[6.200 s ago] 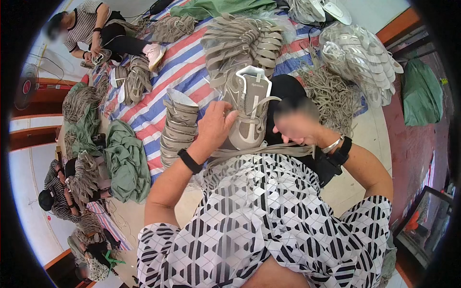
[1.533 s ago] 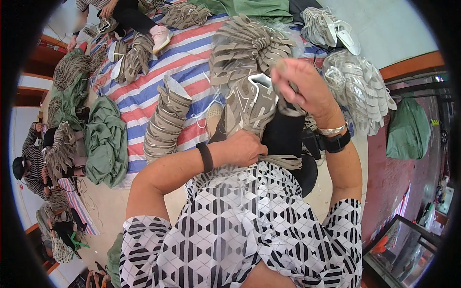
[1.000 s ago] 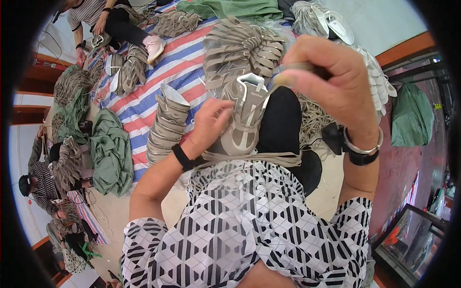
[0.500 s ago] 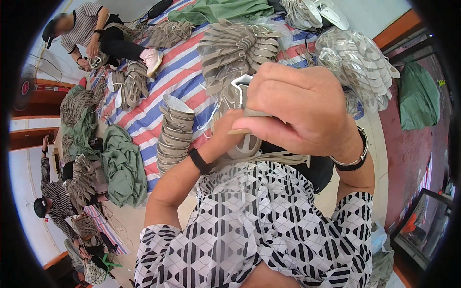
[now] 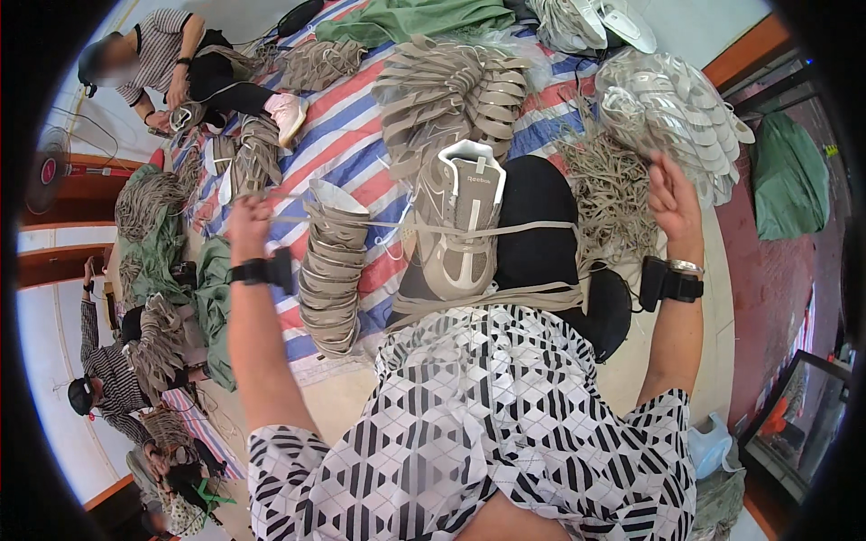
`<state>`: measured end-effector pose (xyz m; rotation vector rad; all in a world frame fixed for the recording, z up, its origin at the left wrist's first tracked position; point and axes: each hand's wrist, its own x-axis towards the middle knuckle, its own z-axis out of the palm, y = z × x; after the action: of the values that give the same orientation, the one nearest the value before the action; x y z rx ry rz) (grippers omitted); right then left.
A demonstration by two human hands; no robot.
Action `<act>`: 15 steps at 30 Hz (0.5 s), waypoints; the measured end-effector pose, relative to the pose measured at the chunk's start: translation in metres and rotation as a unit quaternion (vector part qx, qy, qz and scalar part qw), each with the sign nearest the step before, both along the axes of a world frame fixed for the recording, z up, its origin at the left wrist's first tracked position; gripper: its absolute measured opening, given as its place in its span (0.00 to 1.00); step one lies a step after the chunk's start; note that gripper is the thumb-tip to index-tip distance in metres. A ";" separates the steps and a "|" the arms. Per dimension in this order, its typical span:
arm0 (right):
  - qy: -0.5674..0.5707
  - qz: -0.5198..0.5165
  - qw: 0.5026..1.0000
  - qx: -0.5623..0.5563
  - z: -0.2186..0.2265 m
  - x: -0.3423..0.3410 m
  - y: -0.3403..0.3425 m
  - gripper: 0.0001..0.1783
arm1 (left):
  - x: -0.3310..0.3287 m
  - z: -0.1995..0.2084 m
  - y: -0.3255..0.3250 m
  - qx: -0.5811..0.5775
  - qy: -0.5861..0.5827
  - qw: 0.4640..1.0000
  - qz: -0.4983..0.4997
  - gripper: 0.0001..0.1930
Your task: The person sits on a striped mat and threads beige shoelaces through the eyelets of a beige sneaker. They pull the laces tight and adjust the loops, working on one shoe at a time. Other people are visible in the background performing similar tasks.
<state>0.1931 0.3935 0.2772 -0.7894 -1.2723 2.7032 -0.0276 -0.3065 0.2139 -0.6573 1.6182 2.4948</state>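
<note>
A beige shoe upper (image 5: 465,230) with white lining rests upright against my black-clad leg, its toe toward me. A beige shoelace (image 5: 532,231) runs across it, out over the dark trouser on the right and leftward to my left hand (image 5: 248,224). That hand is closed on the lace, blurred by motion, left of a stack of beige shoe pieces (image 5: 332,275). My right hand (image 5: 675,200) is raised at the right, beside a heap of loose laces (image 5: 618,194). Its fingers are partly bent and apart, with no lace visible in them. More laces (image 5: 505,300) lie across my lap.
Fanned beige shoe uppers (image 5: 442,95) lie ahead on the striped sheet (image 5: 352,153). Plastic-wrapped uppers (image 5: 672,126) are at the far right. A green sack (image 5: 789,176) stands beyond them. Two people (image 5: 167,68) work among shoe parts at the left.
My hands have moved from close together over the shoe upper to wide apart, left and right. The lace now stretches leftward across the shoe, and the upper and lace heap are uncovered.
</note>
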 end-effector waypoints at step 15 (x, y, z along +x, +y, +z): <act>-0.343 -0.222 0.902 0.140 -0.223 0.246 0.171 0.08 | 0.039 0.077 -0.195 -0.961 0.003 0.182 -0.209 0.07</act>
<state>0.4393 0.5643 0.0540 -1.8140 -1.3090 1.8711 0.0114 -0.5011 0.2908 0.0899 2.9704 -1.1871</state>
